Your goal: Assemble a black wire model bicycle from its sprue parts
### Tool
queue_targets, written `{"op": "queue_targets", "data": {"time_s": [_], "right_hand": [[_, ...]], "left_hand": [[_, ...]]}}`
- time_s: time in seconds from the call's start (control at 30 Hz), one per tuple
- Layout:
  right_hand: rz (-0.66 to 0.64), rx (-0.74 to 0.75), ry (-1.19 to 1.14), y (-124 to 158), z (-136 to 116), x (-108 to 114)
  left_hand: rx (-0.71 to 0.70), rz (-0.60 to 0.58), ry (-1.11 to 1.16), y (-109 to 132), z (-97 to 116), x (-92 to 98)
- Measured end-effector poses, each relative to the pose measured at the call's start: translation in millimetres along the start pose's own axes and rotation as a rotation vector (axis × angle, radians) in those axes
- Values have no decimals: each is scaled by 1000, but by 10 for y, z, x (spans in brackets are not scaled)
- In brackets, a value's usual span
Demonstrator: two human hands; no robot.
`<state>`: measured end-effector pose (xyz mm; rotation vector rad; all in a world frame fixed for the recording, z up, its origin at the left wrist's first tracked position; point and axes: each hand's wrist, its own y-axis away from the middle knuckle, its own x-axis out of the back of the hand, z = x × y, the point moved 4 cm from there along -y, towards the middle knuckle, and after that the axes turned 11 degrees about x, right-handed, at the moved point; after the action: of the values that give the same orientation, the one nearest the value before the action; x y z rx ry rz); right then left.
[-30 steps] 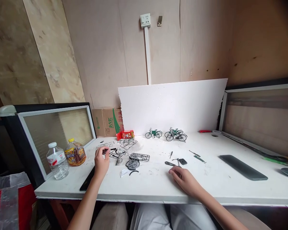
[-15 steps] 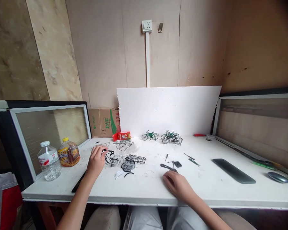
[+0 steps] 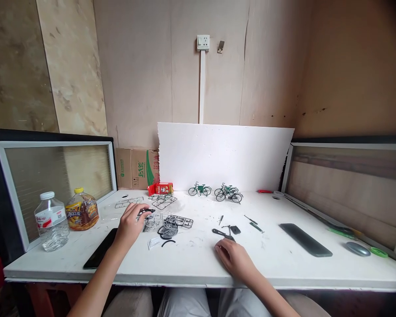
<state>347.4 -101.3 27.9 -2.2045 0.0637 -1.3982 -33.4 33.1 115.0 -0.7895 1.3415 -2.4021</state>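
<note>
My left hand (image 3: 132, 223) is above the left part of the table, thumb and fingers pinched on a small black plastic part frame (image 3: 147, 211). Just right of it lie a bundle of black wheel parts (image 3: 169, 230), a black sprue (image 3: 183, 222) and clear sprue pieces (image 3: 151, 224). A curved black strip (image 3: 168, 242) and a small printed paper (image 3: 153, 243) are nearer to me. Resting on the table, my right hand (image 3: 235, 259) has its fingers curled, and no object shows in them. Black-handled pliers (image 3: 221, 233) lie just beyond its fingertips, beside a small black piece (image 3: 235, 230).
Green model bicycles (image 3: 199, 189) stand before a white board (image 3: 221, 154). Two bottles, one of water (image 3: 52, 224) and one of tea (image 3: 82, 211), are at left. A dark phone (image 3: 100, 250) lies by my left forearm. Rightward are small tools (image 3: 256, 227), a dark slab (image 3: 305, 240) and a mouse (image 3: 358, 248).
The camera view has shifted, so the table things appear further left. The part frame in my left hand has tilted flatter. My right hand stays beside the pliers.
</note>
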Motion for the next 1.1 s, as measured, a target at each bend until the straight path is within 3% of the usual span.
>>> {"op": "queue_targets", "data": {"time_s": [0.1, 0.23, 0.4, 0.5, 0.6, 0.7, 0.83, 0.93, 1.1], "right_hand": [[0, 4, -2, -1, -8, 3], [-7, 12, 3, -3, -13, 6], [-15, 13, 12, 0, -21, 8], [-17, 15, 24, -2, -23, 3], [-13, 16, 23, -5, -21, -2], [-10, 16, 17, -2, -17, -4], [-16, 15, 21, 6, -14, -1], [-20, 14, 15, 5, -15, 2], [-15, 19, 14, -5, -14, 3]], "left_hand": [[287, 68, 178, 61, -158, -114], [614, -7, 443, 217, -383, -378], [739, -149, 526, 366, -564, -579], [790, -144, 623, 355, -574, -572], [724, -86, 576, 279, -479, -484], [557, -31, 393, 229, -342, -381], [368, -77, 238, 260, -225, -356], [327, -92, 221, 288, -209, -357], [281, 49, 167, 259, -146, -252]]}}
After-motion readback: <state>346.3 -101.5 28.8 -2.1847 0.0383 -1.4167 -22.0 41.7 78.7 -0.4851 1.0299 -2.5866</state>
